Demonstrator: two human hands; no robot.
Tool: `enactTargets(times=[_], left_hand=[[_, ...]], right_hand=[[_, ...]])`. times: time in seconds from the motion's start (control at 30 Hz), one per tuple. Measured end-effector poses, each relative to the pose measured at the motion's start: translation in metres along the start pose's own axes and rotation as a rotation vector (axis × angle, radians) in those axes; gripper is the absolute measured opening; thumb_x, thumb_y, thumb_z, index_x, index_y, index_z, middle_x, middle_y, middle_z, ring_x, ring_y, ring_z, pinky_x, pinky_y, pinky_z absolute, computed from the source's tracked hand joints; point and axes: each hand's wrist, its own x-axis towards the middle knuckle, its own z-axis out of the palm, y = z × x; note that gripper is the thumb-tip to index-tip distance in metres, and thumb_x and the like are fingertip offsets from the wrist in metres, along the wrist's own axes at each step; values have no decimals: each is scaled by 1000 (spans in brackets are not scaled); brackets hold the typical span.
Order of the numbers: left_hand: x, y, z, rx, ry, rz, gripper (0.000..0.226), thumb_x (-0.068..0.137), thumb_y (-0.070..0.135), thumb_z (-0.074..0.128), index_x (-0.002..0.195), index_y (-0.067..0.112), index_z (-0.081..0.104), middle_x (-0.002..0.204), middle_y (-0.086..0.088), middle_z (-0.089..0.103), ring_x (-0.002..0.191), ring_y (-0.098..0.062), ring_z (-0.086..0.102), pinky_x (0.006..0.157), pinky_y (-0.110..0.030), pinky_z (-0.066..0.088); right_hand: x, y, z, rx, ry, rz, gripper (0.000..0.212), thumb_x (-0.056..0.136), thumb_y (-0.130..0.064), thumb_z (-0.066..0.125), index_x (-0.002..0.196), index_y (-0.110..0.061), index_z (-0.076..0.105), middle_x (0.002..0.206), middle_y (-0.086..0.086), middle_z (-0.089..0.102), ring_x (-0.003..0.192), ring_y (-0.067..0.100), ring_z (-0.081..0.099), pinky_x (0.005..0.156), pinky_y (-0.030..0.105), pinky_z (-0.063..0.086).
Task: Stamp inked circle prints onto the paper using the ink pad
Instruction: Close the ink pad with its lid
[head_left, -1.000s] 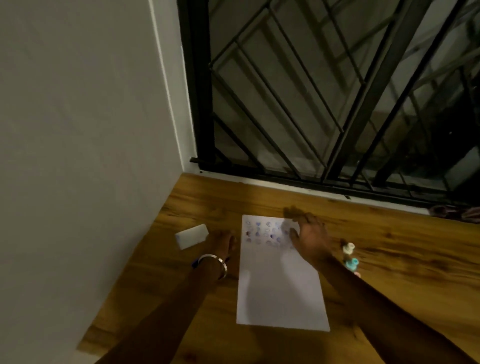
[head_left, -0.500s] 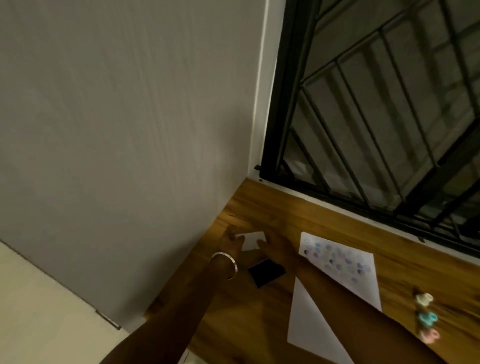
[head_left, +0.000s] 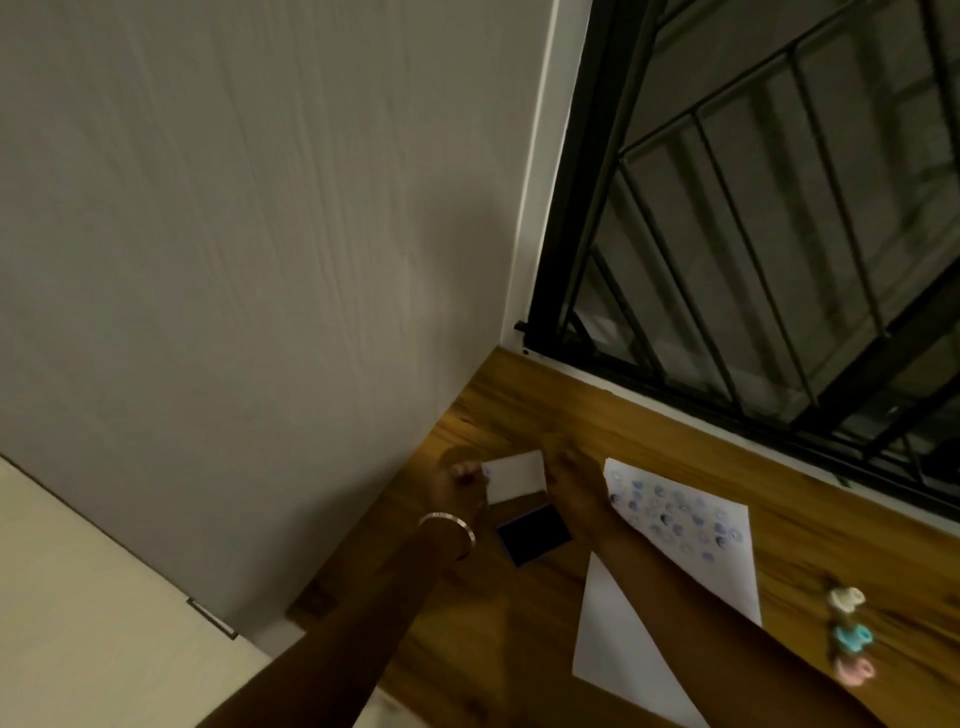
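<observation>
The ink pad (head_left: 535, 533) lies open on the wooden table (head_left: 649, 431), its dark pad facing up. Its white lid (head_left: 515, 476) is tipped up behind it. My left hand (head_left: 458, 489), with a metal bangle on the wrist, grips the lid's left edge. My right hand (head_left: 571, 480) holds the lid's right edge. To the right lies the white paper (head_left: 618, 644) with several blue and purple circle prints near its far end. My right forearm crosses over the sheet.
Three small stamps, white (head_left: 847, 597), teal (head_left: 852, 635) and pink (head_left: 854, 670), lie in a row on the table right of the paper. A grey wall (head_left: 260, 260) stands close on the left. A black window grille (head_left: 753, 234) runs along the table's far edge.
Both hands left the paper and went left to the white case. The lid has come up and the dark pad now shows. The camera has swung left.
</observation>
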Motion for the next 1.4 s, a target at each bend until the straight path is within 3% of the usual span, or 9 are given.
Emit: enactTargets(times=[0.13, 0.33, 0.53, 0.63, 0.7, 0.9, 1.0, 1.1, 1.4], left_hand=[[-16, -9, -2, 338, -25, 383, 20, 91, 10, 57, 103, 1, 71, 103, -9, 68, 92, -18, 59, 75, -24, 45], [-31, -40, 2, 460, -106, 693, 23, 89, 23, 47, 102, 22, 65, 103, -10, 66, 93, -19, 62, 76, -26, 51], [-53, -55, 6, 497, -218, 574, 26, 85, 10, 61, 111, 14, 63, 117, -1, 61, 107, -12, 55, 95, -32, 51], [-58, -62, 4, 566, -278, 488, 57, 77, 29, 75, 128, 20, 52, 132, 3, 49, 118, -9, 44, 99, -19, 40], [-57, -66, 2, 617, -281, 462, 70, 73, 40, 77, 133, 22, 47, 138, 2, 45, 124, -14, 44, 102, -24, 42], [-53, -69, 1, 750, -244, 524, 83, 69, 62, 65, 139, 24, 41, 142, 1, 44, 129, -18, 43, 107, -33, 42], [-49, -69, -1, 765, -242, 528, 81, 70, 61, 62, 139, 23, 40, 142, -1, 45, 128, -20, 45, 106, -33, 42], [-49, -70, -1, 807, -248, 519, 82, 73, 57, 66, 142, 22, 38, 146, -2, 42, 130, -20, 43, 109, -34, 40], [-52, -71, -1, 873, -229, 529, 80, 75, 63, 58, 141, 20, 41, 145, -5, 41, 132, -22, 40, 109, -35, 39]], right_hand=[[-1, 7, -11, 198, -123, 48, 23, 96, -27, 51, 84, -19, 69, 99, 15, 67, 92, 26, 65, 85, 42, 51], [-14, 14, -20, 319, -158, 125, 15, 93, -22, 57, 98, -10, 65, 103, 14, 64, 101, 28, 62, 91, 39, 50], [-29, 22, -29, 292, -40, 119, 21, 89, 2, 53, 93, -16, 65, 101, 6, 67, 96, 20, 63, 80, 30, 53], [-36, 28, -30, 126, 4, 47, 23, 85, -1, 60, 90, -23, 67, 102, 3, 69, 93, 14, 64, 76, 26, 53], [-40, 33, -30, 73, 0, 14, 21, 84, -2, 63, 92, -21, 67, 101, -1, 69, 93, 9, 63, 72, 20, 51], [-51, 43, -24, -132, 127, -97, 24, 81, -4, 67, 85, -28, 64, 91, -11, 66, 88, 2, 61, 70, 12, 45], [-55, 50, -23, -202, 133, -127, 28, 80, -2, 65, 85, -29, 63, 90, -9, 66, 88, 6, 62, 76, 20, 50], [-58, 54, -24, -223, 110, -143, 22, 82, -9, 67, 94, -27, 65, 97, -4, 69, 91, 11, 63, 82, 30, 53], [-57, 51, -25, -335, 76, -173, 34, 86, -18, 66, 120, -15, 62, 116, 5, 67, 103, 17, 61, 85, 23, 46]])
